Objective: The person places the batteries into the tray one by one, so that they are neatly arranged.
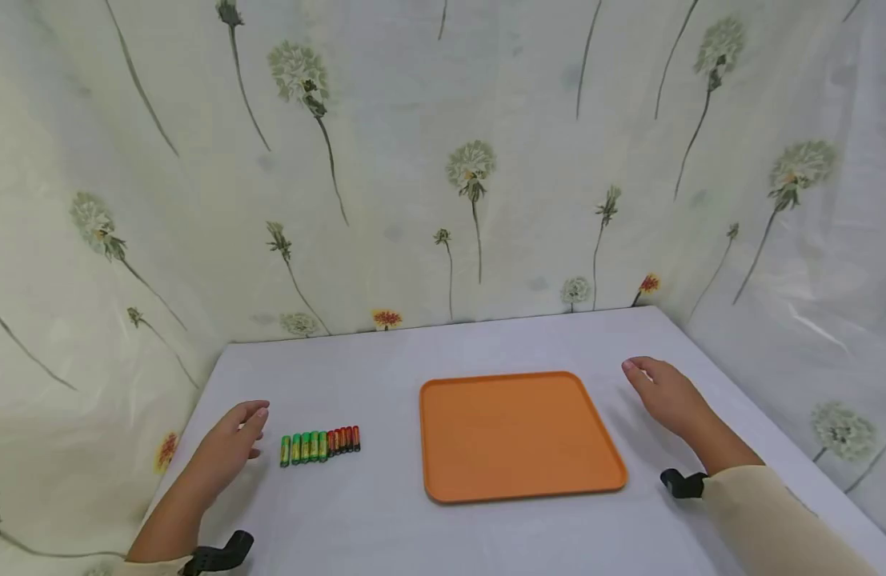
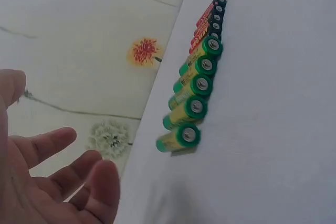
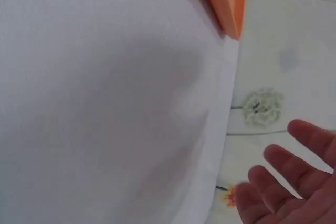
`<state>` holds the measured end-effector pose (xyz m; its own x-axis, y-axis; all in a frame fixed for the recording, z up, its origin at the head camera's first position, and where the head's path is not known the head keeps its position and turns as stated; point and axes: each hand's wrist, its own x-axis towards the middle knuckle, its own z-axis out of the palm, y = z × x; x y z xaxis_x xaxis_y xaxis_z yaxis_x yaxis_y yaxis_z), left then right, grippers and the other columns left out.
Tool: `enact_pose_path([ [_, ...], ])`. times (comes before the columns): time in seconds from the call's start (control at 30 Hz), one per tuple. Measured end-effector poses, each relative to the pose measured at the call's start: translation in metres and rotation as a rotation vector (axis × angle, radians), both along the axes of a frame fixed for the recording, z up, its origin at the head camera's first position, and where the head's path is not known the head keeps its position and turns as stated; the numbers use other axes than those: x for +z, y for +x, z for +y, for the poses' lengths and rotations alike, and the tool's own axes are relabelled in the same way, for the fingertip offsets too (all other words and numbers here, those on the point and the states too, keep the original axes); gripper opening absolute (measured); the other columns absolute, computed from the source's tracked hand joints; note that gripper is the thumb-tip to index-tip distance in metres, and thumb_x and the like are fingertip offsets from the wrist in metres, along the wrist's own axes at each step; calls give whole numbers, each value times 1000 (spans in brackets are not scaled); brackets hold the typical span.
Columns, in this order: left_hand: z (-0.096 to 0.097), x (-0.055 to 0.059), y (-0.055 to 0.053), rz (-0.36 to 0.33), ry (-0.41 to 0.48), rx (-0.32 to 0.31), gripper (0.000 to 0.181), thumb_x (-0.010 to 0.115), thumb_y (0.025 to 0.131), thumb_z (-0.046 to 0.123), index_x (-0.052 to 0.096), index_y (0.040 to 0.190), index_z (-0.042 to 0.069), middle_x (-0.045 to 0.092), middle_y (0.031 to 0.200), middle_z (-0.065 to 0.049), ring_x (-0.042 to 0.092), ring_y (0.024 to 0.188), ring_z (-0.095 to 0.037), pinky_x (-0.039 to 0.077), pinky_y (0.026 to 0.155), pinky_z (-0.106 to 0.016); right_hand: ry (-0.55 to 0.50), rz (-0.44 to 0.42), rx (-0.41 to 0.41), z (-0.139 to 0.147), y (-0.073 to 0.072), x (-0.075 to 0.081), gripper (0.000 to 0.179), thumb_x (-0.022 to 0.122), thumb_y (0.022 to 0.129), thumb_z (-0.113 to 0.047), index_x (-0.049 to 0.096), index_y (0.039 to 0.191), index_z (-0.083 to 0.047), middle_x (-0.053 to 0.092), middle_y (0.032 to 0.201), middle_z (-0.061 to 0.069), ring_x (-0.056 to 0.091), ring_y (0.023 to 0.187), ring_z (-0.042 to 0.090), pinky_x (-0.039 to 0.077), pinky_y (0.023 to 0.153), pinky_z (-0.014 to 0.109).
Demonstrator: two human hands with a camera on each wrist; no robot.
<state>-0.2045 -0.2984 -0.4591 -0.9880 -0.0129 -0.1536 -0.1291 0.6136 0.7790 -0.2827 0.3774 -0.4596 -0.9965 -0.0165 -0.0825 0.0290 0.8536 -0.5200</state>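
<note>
A row of batteries lies side by side on the white table: several green-and-yellow batteries [image 1: 304,447] on the left and thinner red-and-black batteries [image 1: 344,439] on the right. In the left wrist view the green batteries [image 2: 190,96] are nearer and the red ones [image 2: 209,23] farther back. My left hand [image 1: 230,442] hovers just left of the row, fingers relaxed and holding nothing. An orange rectangular tray [image 1: 518,436] lies right of the batteries, its surface bare. Beyond its right side my right hand [image 1: 664,398] is held over the table, fingers loosely extended, nothing in it.
The white table [image 1: 385,528] ends at a floral curtain [image 1: 399,160] that hangs behind it and along both sides. A black wrist camera [image 1: 219,554] sits on the left wrist and another black camera [image 1: 682,484] on the right.
</note>
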Motion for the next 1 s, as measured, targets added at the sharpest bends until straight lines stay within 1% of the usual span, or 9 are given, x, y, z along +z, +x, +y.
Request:
enact_pose_path([
  [0.1,-2,-9,-1,-29,61,49,70,43,110,56,35,160,8,47,151,-24,63,115,-33,55,89,-41,-148,-79,-75,-6,2,-3,85,28,108,-66,38,156,4,43,155,32,46,136,50,43,108,65],
  [0.2,-3,-18,-4,-21,94,47,66,49,110,48,32,161,9,43,155,-22,61,117,-32,55,85,-34,-284,-146,-144,-10,1,-10,76,35,109,-60,39,155,1,48,151,28,56,123,41,53,98,50],
  [0.27,-5,-24,-7,-30,118,33,65,52,110,42,29,162,10,39,159,-21,61,118,-31,54,85,-32,-316,-167,-163,-11,-1,-17,69,38,111,-54,41,154,1,51,146,27,58,116,35,54,91,40],
  [0.33,-7,-30,-9,-34,130,8,69,56,109,40,27,163,10,35,163,-22,63,116,-29,55,84,-31,-313,-174,-167,-10,-1,-24,66,39,111,-49,40,154,1,54,143,26,58,113,32,53,88,35],
  [0.47,-9,-40,-11,-36,102,-29,77,66,104,38,27,163,9,32,164,-23,64,100,-20,53,76,-29,-277,-218,-121,-7,4,-37,68,43,110,-50,37,157,-2,56,142,26,57,116,32,53,93,40],
  [0.63,-6,-50,-7,-16,22,-61,88,80,93,33,32,162,7,38,158,-21,49,73,-16,45,61,-28,-210,-244,-49,-4,12,-44,73,50,106,-58,43,155,-5,59,137,24,58,117,34,52,99,51],
  [0.77,-2,-53,-7,-20,-5,-60,91,84,89,35,35,161,9,56,117,-17,44,66,-14,42,57,-28,-149,-215,-25,-5,17,-41,76,59,101,-61,48,151,-6,60,136,26,57,120,39,48,100,60],
  [0.83,-1,-53,-6,-24,-13,-57,90,84,89,35,36,161,9,53,96,-10,43,63,-13,41,55,-28,-140,-202,-17,-7,18,-40,76,65,98,-61,51,149,-6,62,129,24,58,115,37,49,96,56],
  [1.0,-2,-52,-4,-19,-22,-88,85,85,88,30,42,158,7,53,93,-6,44,61,-12,41,54,-28,-134,-189,14,-12,22,-42,67,74,95,-49,56,144,-7,63,99,7,55,92,23,43,77,37],
])
